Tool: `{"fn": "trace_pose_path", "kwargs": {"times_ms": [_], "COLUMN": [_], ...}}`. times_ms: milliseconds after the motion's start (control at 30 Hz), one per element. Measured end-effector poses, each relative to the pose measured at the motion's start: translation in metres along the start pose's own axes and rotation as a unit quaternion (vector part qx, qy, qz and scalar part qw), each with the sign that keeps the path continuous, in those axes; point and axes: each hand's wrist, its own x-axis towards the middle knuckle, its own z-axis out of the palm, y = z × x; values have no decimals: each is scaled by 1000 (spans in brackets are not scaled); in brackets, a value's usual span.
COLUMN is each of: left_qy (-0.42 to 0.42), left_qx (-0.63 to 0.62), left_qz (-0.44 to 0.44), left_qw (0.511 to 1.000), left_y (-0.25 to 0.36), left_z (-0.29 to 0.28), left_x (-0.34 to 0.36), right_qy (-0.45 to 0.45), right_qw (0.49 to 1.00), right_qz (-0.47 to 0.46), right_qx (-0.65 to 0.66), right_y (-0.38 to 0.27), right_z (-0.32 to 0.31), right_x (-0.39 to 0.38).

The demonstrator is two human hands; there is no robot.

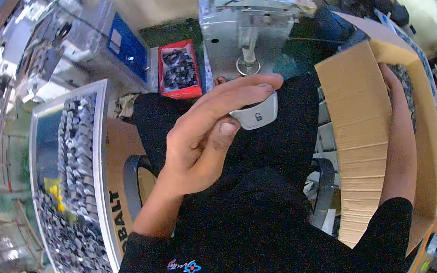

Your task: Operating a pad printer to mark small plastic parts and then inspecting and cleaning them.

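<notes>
My left hand (pixel 196 140) is closed on a small grey plastic piece (pixel 255 118) with a dark printed mark, held above my dark-clad lap between thumb and fingers. My right hand (pixel 388 75) reaches into an open cardboard box (pixel 359 142) on the right; its fingers are hidden behind the flap. Small dark parts (pixel 405 89) show inside the box beside my forearm.
A white-framed tray (pixel 105 120) of dark metallic parts and a yellow item (pixel 56 196) is at left. A red bin (pixel 182 93) of small parts stands ahead, beside a metal machine (pixel 244 12) with a vertical shaft. A machine with blue panel (pixel 128 51) is back left.
</notes>
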Motion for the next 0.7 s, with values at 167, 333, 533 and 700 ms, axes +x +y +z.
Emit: {"fn": "trace_pose_path", "kwargs": {"times_ms": [167,333,533,700], "left_qy": [-4,20,139,284], "left_qx": [44,62,5,124], "left_qz": [37,55,-57,-124], "left_qw": [998,996,989,943], "left_y": [3,5,16,28], "left_z": [-13,-30,-69,-141], "left_x": [-3,-14,-44,-78], "right_qy": [6,0,-21,-21], "right_qw": [986,970,967,971], "right_qz": [-26,-30,-31,-46], "right_qx": [166,240,253,234], "right_y": [-47,-75,-77,-65], "right_z": [51,91,110,107], "right_x": [-78,-126,-150,-141]}}
